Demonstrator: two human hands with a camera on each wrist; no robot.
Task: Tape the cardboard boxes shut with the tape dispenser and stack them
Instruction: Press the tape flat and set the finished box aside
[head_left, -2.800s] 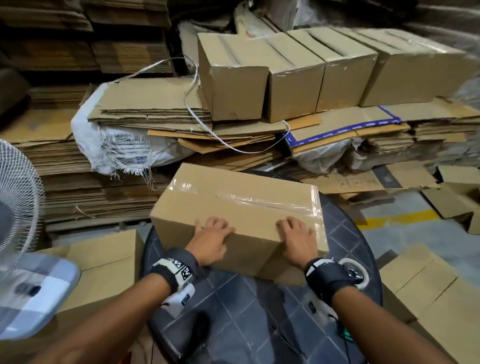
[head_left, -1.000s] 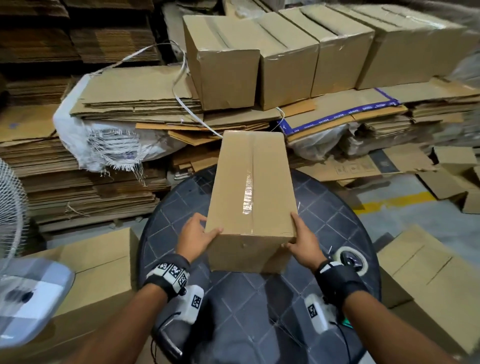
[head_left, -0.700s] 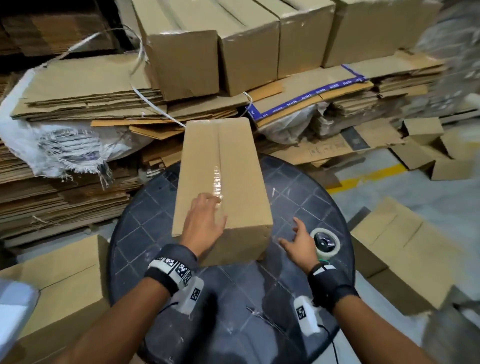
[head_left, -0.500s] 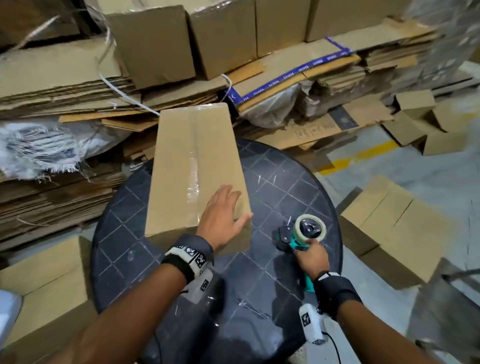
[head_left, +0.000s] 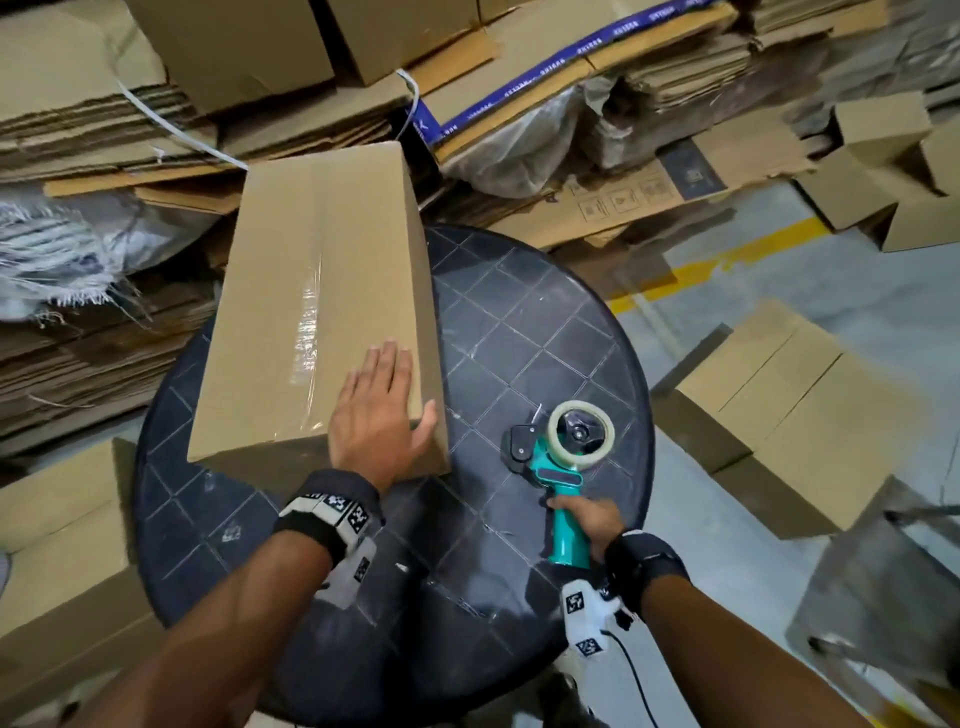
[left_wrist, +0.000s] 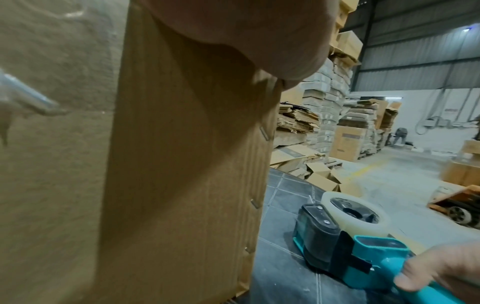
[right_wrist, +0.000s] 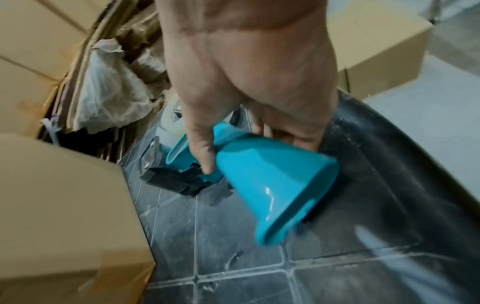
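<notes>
A long cardboard box (head_left: 317, 306) lies lengthwise on the round dark table (head_left: 545, 332), with clear tape along its top seam. My left hand (head_left: 379, 410) rests flat on the box's near right corner, fingers straight, thumb over the edge. The box's side wall (left_wrist: 182, 164) fills the left wrist view. To the right lies a teal tape dispenser (head_left: 563, 467) with a roll of clear tape (left_wrist: 355, 214). My right hand (head_left: 587, 517) grips its handle (right_wrist: 272, 185), thumb and fingers curled round it.
Closed boxes (head_left: 234, 47) stand on stacks of flattened cardboard (head_left: 93, 119) behind the table. More boxes sit on the floor at right (head_left: 789, 410) and at left (head_left: 57, 561). A yellow floor line (head_left: 727, 260) runs past the table.
The box was turned lengthwise on the table. My right hand left it, reached right and took hold of the tape dispenser's handle. My left hand moved onto the box's top.
</notes>
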